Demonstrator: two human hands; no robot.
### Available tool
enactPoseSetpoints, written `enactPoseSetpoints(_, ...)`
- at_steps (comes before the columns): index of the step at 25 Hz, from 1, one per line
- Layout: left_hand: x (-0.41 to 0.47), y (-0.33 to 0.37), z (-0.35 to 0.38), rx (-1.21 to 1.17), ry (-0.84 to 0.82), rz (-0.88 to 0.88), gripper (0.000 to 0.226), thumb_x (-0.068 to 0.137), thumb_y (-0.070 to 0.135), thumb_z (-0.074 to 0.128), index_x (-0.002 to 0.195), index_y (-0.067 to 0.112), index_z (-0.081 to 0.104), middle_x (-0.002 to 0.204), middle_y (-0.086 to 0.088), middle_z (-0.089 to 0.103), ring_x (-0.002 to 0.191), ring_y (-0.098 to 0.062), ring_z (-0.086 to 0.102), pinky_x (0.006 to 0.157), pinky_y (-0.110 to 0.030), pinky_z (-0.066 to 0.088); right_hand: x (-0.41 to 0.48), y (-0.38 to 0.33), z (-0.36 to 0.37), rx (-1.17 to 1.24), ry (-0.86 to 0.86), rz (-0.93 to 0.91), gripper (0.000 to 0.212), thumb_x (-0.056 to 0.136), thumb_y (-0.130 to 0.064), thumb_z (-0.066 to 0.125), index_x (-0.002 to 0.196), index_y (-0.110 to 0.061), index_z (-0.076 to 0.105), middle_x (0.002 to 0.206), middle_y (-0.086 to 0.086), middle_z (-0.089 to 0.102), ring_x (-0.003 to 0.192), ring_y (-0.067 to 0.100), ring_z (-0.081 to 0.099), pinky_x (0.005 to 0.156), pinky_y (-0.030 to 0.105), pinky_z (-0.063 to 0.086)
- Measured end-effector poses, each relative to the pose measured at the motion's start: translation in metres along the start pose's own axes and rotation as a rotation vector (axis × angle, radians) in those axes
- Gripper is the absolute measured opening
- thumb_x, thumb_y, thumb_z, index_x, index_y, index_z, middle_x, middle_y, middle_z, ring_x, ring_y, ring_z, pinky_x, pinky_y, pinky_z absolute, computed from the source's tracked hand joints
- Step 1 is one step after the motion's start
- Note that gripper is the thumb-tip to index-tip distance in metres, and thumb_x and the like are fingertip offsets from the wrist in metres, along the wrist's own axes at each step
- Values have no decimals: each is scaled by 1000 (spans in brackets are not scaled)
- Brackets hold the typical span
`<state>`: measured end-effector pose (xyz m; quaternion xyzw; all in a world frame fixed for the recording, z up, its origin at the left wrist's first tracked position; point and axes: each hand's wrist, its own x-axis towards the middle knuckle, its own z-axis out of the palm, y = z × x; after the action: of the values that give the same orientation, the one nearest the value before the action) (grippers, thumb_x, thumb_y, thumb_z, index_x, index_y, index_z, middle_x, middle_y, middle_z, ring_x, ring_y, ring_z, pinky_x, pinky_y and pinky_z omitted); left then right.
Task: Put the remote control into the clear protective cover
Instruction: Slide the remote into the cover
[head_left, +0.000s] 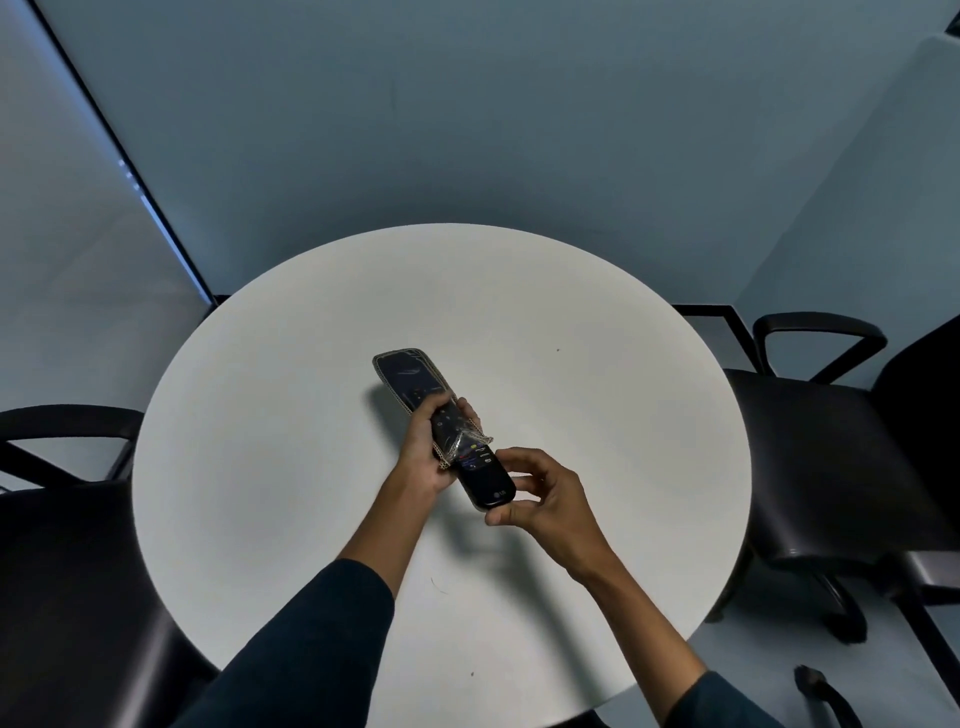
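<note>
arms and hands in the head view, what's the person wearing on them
Both arms wear long dark navy sleeves, pushed up so the forearms are bare from about mid-forearm. The left sleeve and right sleeve look plain, with no visible markings. The left hand and right hand are bare: no gloves, and no rings, watch or bracelets that I can see.

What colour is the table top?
White, plain, with a few small dark specks; the table shows in the head view.
</note>
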<state>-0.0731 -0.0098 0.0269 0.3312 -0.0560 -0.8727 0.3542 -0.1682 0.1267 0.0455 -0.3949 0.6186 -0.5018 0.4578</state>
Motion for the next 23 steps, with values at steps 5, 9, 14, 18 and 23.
enactPoseSetpoints(5,-7,-8,4,100,-39,-18,13,82,13,52,70,10,53,51,-1,62,45,-11,60,51,-19,51,2,0,8,-12,96,25,70,54,2,82,108,-30,52,103,-9,58,72,-1,64,78,36,53)
enactPoseSetpoints(9,-15,-26,9,284,-77,-51,18,83,15,50,67,10,56,54,-1,60,46,-14,58,52,-25,51,11,2,14,-39,252,-40,57,54,4,71,101,-25,56,97,-10,60,77,11,60,70,29,52)
enactPoseSetpoints(14,-20,-33,13,291,-59,-57,25,85,15,46,63,9,57,52,-1,60,45,-14,58,59,-27,47,20,7,19,-51,374,-44,56,56,9,68,82,-37,50,86,-11,59,68,17,52,60,40,54)
enactPoseSetpoints(18,-22,-30,11,220,-20,-75,15,85,14,51,73,9,57,56,-2,65,50,-14,63,54,-23,54,14,9,24,-35,413,-3,36,58,-8,68,77,-29,45,74,-7,52,58,13,44,52,23,43)
enactPoseSetpoints(23,-18,-15,9,241,45,-34,9,85,19,54,78,15,57,59,2,72,52,-11,65,53,-21,54,11,3,23,244,275,150,26,76,6,57,65,-15,47,45,-6,45,37,9,36,39,19,30)
